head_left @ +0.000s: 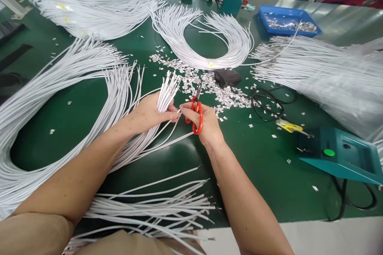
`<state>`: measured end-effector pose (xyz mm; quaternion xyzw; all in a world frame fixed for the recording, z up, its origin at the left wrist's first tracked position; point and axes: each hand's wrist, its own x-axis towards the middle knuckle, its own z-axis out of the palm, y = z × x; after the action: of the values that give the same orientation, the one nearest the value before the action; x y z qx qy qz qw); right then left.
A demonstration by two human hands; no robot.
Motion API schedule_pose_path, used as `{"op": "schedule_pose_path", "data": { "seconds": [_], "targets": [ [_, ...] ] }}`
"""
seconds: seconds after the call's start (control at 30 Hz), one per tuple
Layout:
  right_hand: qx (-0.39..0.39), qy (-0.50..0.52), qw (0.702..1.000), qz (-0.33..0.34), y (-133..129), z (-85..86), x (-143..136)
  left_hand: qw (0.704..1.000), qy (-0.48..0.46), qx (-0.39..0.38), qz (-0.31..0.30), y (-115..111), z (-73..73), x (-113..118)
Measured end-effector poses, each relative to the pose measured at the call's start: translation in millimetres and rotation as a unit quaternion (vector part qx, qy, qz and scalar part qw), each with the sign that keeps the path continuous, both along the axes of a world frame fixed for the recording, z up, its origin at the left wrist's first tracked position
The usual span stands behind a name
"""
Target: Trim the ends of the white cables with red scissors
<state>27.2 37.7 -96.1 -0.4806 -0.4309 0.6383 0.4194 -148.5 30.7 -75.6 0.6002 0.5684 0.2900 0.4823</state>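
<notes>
A bunch of white cables (pixel 166 92) is wrapped in my left hand (pixel 154 109), their cut ends pointing up and away from me. Its thumb and a finger also pinch the end of a single cable between the two hands. In my right hand (pixel 209 123) sits a pair of red-handled scissors (pixel 197 116), blades pointing away. The right thumb and forefinger meet that same cable end, close to the left fingertips. What exactly is at the cable tip is too small to make out.
Silvery scraps (pixel 194 77) litter the green table (pixel 239 143). Looped white cable bundles (pixel 98 59) lie left and behind. A black block (pixel 227 77), a blue tray (pixel 287 20) of small pieces, a teal machine (pixel 338 155) and yellow-handled cutters (pixel 289 126) stand right.
</notes>
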Motion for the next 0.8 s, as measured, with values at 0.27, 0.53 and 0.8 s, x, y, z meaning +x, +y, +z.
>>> {"op": "schedule_pose_path", "data": {
  "seconds": [0.27, 0.53, 0.8],
  "targets": [
    [-0.01, 0.002, 1.0, 0.012, 0.4, 2.6, 1.1, 1.0, 0.013, -0.003, 0.007, -0.8, 4.2, 1.9],
    [-0.021, 0.01, 1.0, 0.01, 0.8, -0.4, 0.6, 0.995, -0.079, -0.056, -0.003, -0.8, 6.0, -0.4],
    [-0.074, 0.099, 0.992, -0.016, -4.5, -2.3, -9.1, 0.999, 0.022, 0.011, 0.03, -1.0, 4.2, 2.3]
  ]
}}
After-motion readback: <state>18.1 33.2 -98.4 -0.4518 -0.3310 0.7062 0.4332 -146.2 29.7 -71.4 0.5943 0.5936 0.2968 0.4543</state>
